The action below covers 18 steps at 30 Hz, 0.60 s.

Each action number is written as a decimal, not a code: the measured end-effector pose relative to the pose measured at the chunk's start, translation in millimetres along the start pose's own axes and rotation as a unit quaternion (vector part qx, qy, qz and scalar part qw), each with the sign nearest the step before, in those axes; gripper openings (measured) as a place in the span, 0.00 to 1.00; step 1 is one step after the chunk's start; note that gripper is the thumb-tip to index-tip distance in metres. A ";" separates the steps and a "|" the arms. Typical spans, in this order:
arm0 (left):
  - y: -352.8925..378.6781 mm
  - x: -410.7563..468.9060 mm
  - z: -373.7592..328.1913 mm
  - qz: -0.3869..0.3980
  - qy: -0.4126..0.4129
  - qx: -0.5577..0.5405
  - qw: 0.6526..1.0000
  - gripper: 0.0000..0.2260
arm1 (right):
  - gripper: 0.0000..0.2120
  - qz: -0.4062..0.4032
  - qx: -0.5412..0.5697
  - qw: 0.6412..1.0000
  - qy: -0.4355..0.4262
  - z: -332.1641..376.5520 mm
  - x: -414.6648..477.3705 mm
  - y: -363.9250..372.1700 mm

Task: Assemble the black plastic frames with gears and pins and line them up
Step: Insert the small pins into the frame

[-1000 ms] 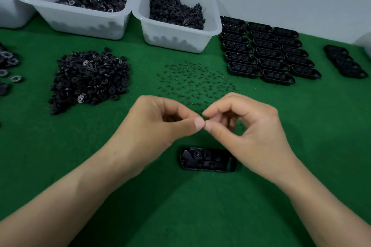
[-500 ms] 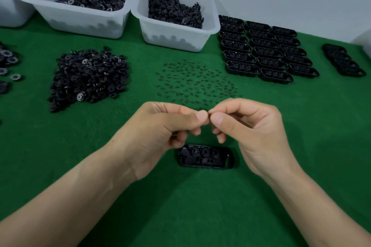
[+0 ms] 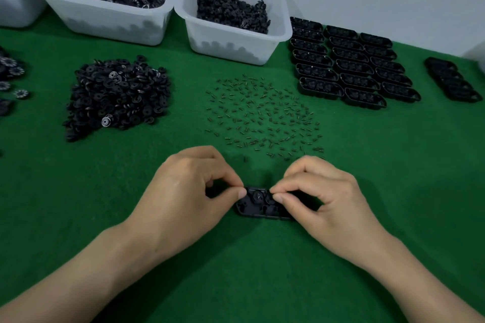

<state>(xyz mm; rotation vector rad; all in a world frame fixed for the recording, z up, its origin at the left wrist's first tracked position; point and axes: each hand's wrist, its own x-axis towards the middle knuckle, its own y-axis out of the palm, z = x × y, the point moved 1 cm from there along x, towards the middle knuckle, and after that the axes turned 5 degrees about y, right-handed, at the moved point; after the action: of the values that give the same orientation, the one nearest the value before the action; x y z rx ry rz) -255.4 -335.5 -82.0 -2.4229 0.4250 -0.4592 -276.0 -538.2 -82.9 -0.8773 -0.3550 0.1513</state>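
So the black oblong plastic frame (image 3: pixel 258 203) lies flat on the green felt (image 3: pixel 262 270), just this side of the scattered little pins (image 3: pixel 262 115). The left hand (image 3: pixel 189 191) pinches its left end and the right hand (image 3: pixel 322 196) pinches mid-frame, fingers curled.

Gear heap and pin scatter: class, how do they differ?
The gear heap is piled deep, pieces overlapping; the pin scatter lies thin, pieces mostly apart. The gear heap holds round discs; the pin scatter holds far smaller short rods. Both lie loose on the green cloth.
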 end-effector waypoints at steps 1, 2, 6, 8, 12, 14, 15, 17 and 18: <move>-0.2 -0.1 0.0 0.000 -0.001 0.001 1.000 0.02 | 0.03 0.001 -0.006 1.000 -0.007 0.1 -0.1 -0.1; -0.2 -0.2 0.1 -0.002 -0.001 0.002 1.000 0.02 | 0.03 0.002 -0.011 1.000 -0.012 0.2 -0.4 -0.1; 0.9 0.4 -0.1 -0.004 -0.002 0.001 1.000 0.03 | 0.05 0.009 -0.010 1.000 -0.024 0.2 -1.2 0.1; 1.1 0.6 -0.3 -0.005 -0.001 0.001 1.000 0.03 | 0.07 0.018 -0.006 0.999 -0.026 0.4 -1.4 0.2; 1.3 0.8 -0.1 -0.004 0.001 0.004 1.000 0.03 | 0.07 0.025 -0.015 0.999 -0.031 0.2 -2.6 -1.1; 1.5 0.9 0.0 -0.004 0.002 0.004 1.000 0.03 | 0.07 0.027 -0.018 0.999 -0.031 -0.1 -2.9 -1.5; 1.7 1.0 0.2 -0.005 0.002 0.005 1.000 0.03 | 0.07 0.027 -0.022 0.999 -0.032 -0.2 -2.7 -1.2; 2.0 1.0 0.4 -0.007 0.002 0.007 1.000 0.03 | 0.07 0.022 -0.038 0.998 -0.039 -0.2 -2.1 -0.2; 2.0 0.9 0.3 -0.007 0.003 0.009 1.000 0.03 | 0.07 0.019 -0.046 0.998 -0.043 0.0 -2.0 0.4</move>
<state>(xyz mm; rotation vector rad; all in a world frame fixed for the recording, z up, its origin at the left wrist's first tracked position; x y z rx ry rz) -254.8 -337.2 -83.4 -2.4100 0.4058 -0.4732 -277.8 -538.4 -83.7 -0.9709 -0.4295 0.2091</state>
